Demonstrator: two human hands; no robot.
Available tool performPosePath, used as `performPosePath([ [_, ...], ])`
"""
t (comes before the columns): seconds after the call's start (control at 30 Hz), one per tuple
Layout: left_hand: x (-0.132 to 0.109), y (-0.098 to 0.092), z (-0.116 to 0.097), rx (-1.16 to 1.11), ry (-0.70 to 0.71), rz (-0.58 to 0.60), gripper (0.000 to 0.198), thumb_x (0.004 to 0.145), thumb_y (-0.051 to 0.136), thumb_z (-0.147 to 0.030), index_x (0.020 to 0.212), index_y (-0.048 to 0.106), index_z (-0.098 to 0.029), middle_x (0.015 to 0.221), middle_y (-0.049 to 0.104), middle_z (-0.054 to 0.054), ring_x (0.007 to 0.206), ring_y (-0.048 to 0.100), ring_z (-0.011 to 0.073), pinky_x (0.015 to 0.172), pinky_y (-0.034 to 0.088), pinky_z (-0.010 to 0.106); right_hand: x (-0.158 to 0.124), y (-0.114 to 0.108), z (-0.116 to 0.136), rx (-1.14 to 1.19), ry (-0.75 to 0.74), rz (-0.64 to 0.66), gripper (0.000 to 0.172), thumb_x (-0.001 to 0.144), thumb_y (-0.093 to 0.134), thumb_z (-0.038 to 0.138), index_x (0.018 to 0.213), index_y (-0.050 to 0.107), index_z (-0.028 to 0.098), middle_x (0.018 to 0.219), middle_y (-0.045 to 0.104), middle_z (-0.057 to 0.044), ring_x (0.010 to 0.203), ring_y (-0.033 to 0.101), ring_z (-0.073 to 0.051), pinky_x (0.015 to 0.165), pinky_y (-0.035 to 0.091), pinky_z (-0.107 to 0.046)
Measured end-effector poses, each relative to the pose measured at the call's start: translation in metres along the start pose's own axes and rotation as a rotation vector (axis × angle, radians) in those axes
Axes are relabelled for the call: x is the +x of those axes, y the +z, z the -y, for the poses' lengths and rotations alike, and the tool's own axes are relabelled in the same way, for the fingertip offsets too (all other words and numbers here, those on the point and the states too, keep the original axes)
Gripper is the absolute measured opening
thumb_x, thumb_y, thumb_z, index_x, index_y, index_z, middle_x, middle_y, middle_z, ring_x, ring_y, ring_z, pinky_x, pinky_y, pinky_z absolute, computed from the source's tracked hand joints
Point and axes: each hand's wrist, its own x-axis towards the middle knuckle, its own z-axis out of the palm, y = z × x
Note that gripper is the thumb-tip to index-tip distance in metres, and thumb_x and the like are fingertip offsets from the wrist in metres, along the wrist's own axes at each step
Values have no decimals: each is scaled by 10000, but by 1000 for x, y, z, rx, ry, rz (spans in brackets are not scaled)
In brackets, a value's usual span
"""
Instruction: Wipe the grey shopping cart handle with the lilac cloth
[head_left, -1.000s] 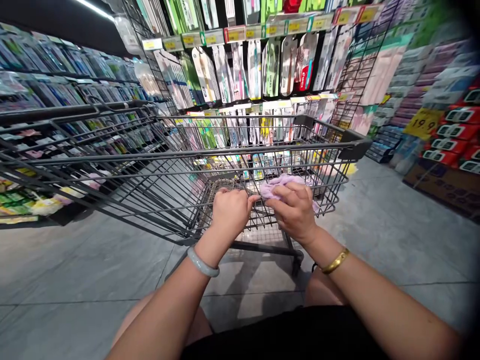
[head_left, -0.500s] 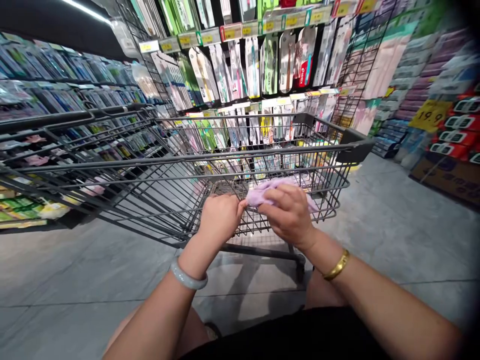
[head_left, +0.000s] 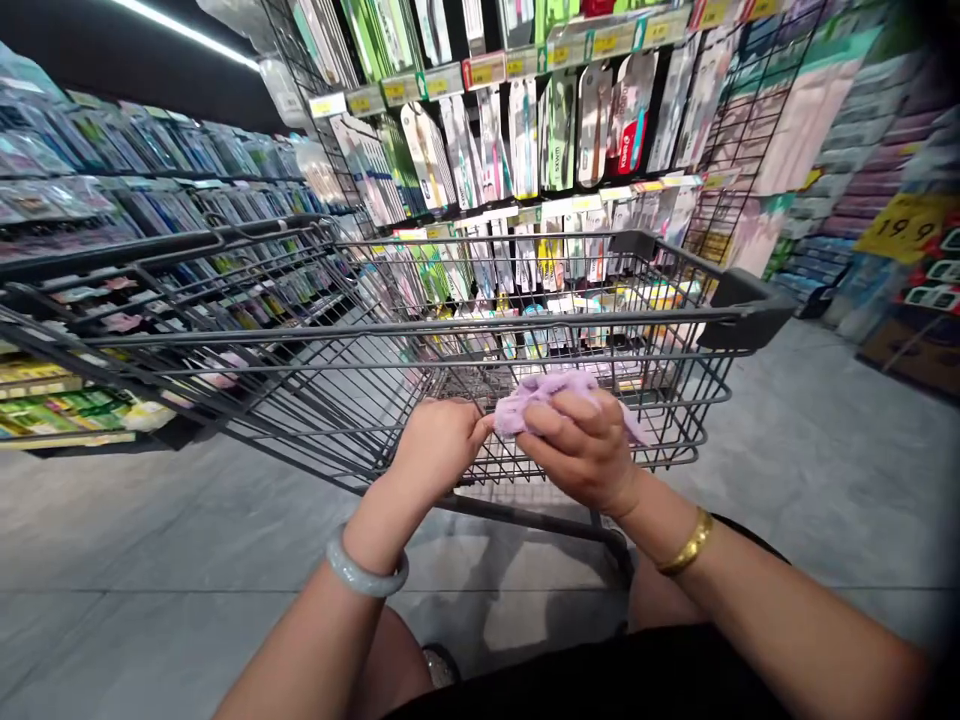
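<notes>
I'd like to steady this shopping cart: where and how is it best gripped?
Probably by the near top rail, from above on the near side: it is a long, thin bar, open beneath for wrapping around, and runs clear of the lilac cloth in the right hand.

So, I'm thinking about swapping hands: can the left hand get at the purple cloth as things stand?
Probably yes: the left hand is right beside the left end of the purple cloth, with nothing visible between them. The right hand, though, covers part of it.
</notes>
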Motion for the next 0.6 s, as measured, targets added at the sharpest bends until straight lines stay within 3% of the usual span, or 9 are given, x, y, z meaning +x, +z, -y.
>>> performPosePath([
  [0.07, 1, 1, 2, -5, 3, -4, 596, 1005, 314, -577, 777, 703, -186, 813, 716, 80, 765, 661, 243, 694, 394, 345, 7, -10, -10, 17, 17, -65, 164, 812, 752, 221, 933, 706, 321, 1103, 682, 33, 1060, 559, -189, 923, 442, -402],
  [0.17, 1, 1, 3, -14, -11, -9, 696, 979, 228, -659, 753, 686, -186, 781, 710, 83, 739, 662, 246, 688, 398, 345, 15, -26, -26, -18, 213, -210, 246, 767, 789, 211, 973, 704, 315, 1089, 664, -12, 1083, 560, -243, 919, 464, -433],
  [0.27, 1, -1, 2, -19, -24, -14, 691, 980, 229, -652, 770, 685, -177, 783, 710, 93, 753, 671, 243, 726, 422, 347, 13, -21, -23, -32, 286, -163, 184, 801, 749, 220, 956, 699, 306, 1070, 676, -17, 1067, 564, -253, 899, 452, -441],
  [0.4, 3, 0, 3, -8, -32, -21, 655, 996, 260, -612, 820, 703, -161, 807, 717, 112, 796, 686, 251, 777, 449, 359, 6, -4, -11, -27, 83, -13, 124, 850, 696, 183, 900, 685, 296, 1042, 714, 39, 1050, 570, -202, 900, 421, -399],
  [0.47, 4, -1, 4, -5, -29, -15, 645, 996, 277, -605, 812, 709, -164, 807, 722, 110, 803, 692, 254, 785, 457, 362, 14, -8, -17, -2, 91, -53, 141, 837, 711, 184, 913, 687, 300, 1054, 709, 32, 1059, 569, -204, 907, 427, -397],
  [0.6, -2, -16, 1, 9, -19, -12, 551, 995, 392, -549, 778, 713, -156, 835, 736, 118, 843, 695, 260, 856, 456, 377, 42, -23, -33, -17, 305, -194, 178, 823, 699, 188, 960, 703, 302, 1111, 666, -20, 1099, 552, -251, 947, 431, -446],
])
